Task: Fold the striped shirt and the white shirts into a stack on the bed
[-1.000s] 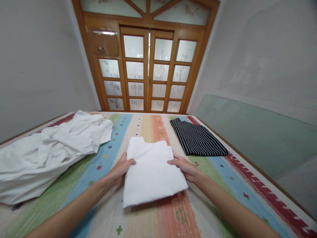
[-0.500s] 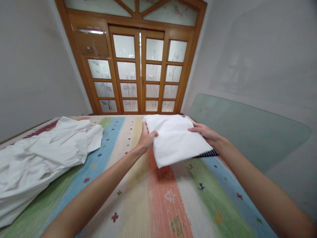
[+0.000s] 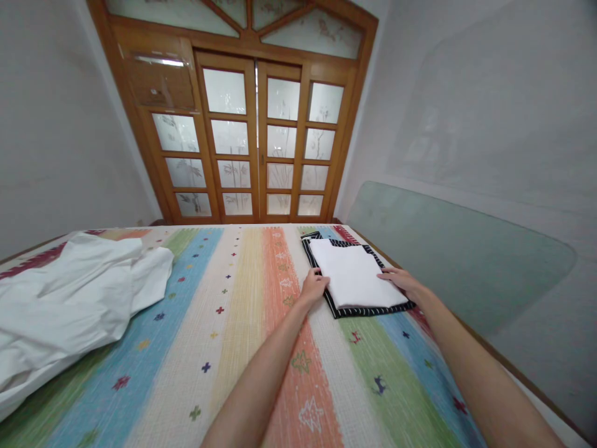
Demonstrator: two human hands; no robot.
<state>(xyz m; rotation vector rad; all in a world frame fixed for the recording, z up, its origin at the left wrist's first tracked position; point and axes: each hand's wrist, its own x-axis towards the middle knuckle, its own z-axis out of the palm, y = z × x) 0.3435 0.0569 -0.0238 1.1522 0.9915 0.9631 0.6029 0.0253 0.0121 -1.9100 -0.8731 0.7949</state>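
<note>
A folded white cloth (image 3: 352, 274) lies flat on top of a folded black cloth with white stripes (image 3: 368, 311), whose edges show around it. My left hand (image 3: 316, 286) pinches the white cloth's left edge, thumb on top. At its right edge, my right hand (image 3: 400, 281) has its fingers closed on the cloth's side, partly hidden beneath the thumb side. Both cloths rest on the striped bedspread (image 3: 242, 323), toward its right side.
A crumpled white cloth (image 3: 88, 292) is heaped on the left of the bed. A pale green padded panel (image 3: 457, 249) stands along the right wall. Beyond the far edge are wooden doors with frosted panes (image 3: 256, 143).
Both hands have lowered the white cloth and moved it right onto the black striped cloth, which it mostly hid before. The view has shifted slightly.
</note>
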